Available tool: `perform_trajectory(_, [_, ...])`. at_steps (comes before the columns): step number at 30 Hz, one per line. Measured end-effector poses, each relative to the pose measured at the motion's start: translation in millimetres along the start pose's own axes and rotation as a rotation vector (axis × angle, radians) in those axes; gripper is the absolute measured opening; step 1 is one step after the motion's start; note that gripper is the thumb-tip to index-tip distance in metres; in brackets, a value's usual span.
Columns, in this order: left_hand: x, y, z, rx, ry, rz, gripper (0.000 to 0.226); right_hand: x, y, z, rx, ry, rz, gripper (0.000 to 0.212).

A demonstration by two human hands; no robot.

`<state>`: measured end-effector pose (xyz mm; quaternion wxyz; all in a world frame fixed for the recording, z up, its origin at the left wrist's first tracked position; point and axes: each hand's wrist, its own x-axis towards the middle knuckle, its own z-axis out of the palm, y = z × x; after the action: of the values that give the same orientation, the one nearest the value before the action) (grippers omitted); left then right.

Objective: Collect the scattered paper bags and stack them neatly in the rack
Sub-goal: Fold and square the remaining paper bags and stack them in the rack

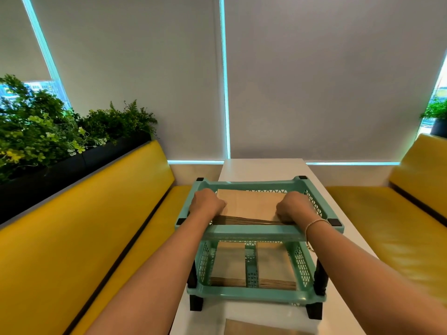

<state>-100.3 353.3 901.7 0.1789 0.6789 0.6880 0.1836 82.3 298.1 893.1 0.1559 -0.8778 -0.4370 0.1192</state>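
Observation:
A two-tier teal plastic rack [254, 232] on black legs stands on the white table [261, 169]. Its top tier holds a flat stack of brown paper bags [251, 205]. My left hand [208, 201] grips the stack's left side with curled fingers. My right hand [294, 206] grips the stack's right side the same way. Another stack of paper bags [229, 264] lies in the lower tier. One more paper bag [263, 327] lies on the table at the near edge, partly cut off by the frame.
Yellow benches flank the table on the left [96, 226] and right [391, 213]. A black planter with green plants [48, 131] runs behind the left bench. Grey roller blinds [314, 81] cover the windows behind.

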Motion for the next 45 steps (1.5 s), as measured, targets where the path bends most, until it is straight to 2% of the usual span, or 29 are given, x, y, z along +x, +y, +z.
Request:
perform_trajectory(5, [-8.9,2.7,-5.6,0.041,0.005,0.039,0.043,-4.4,-1.0,-3.1,0.084,0.028,-0.009,0.027])
perform_trajectory(7, [-12.7,7.0,-9.0,0.031,0.078,0.113,0.05,-14.0,-3.6,-9.5,0.154,0.115,-0.085,0.028])
perform_trajectory(9, [-24.6,13.3,-14.3,-0.074,0.167,0.223,0.05,-31.2,-5.6,-16.7,0.243,0.213,-0.214,0.032])
perform_trajectory(13, [-66.4,19.6,-20.8,-0.355,0.237,0.405,0.029,-86.4,5.3,-24.6,0.41,0.268,-0.382,0.029])
perform_trajectory(17, [-114.0,4.2,-4.1,-0.498,0.103,0.445,0.006,-125.7,44.4,1.8,0.41,0.094,-0.372,0.019])
perform_trajectory(20, [-141.0,-24.7,29.4,-0.46,-0.135,0.379,0.011,-135.5,86.5,48.8,0.25,-0.135,-0.268,0.019])
perform_trajectory(23, [-155.1,-60.1,78.1,-0.202,-0.396,0.201,0.016,-136.2,128.9,99.7,0.079,-0.337,-0.127,0.017])
perform_trajectory(24, [-157.9,-71.9,94.6,-0.118,-0.435,0.12,0.023,-137.3,139.0,113.3,0.082,-0.386,-0.064,0.025])
perform_trajectory(27, [-165.5,-99.1,131.8,0.022,-0.418,-0.118,0.054,-141.7,155.1,144.9,0.093,-0.473,0.073,0.058])
perform_trajectory(29, [-172.1,-108.7,148.8,0.039,-0.431,-0.21,0.073,-140.6,158.4,158.8,0.117,-0.437,0.109,0.073])
perform_trajectory(31, [-176.2,-114.6,159.0,0.041,-0.42,-0.262,0.079,-139.0,158.4,166.4,0.162,-0.409,0.147,0.081])
perform_trajectory(34, [-176.1,-120.0,165.1,-0.045,-0.401,-0.353,0.08,-137.1,158.4,173.0,0.182,-0.392,0.164,0.082])
perform_trajectory(36, [-176.4,-121.6,166.9,-0.079,-0.424,-0.345,0.081,-136.5,158.2,173.4,0.217,-0.402,0.174,0.079])
perform_trajectory(38, [-179.5,-125.5,167.0,-0.125,-0.411,-0.302,0.072,-136.3,159.6,171.0,0.251,-0.425,0.178,0.078])
perform_trajectory(40, [-182.9,-132.5,166.0,-0.287,-0.392,-0.275,0.06,-137.0,164.2,167.9,0.295,-0.427,0.187,0.078])
perform_trajectory(42, [-186.4,-139.8,162.2,-0.535,-0.415,-0.253,0.058,-138.5,170.8,167.1,0.351,-0.389,0.18,0.074])
perform_trajectory(43, [-188.3,-142.1,158.8,-0.659,-0.434,-0.239,0.058,-139.1,174.7,166.3,0.43,-0.363,0.172,0.066])
perform_trajectory(45, [-192.6,-143.5,150.3,-0.869,-0.436,-0.201,0.055,-141.5,179.2,160.3,0.741,-0.322,0.143,0.04])
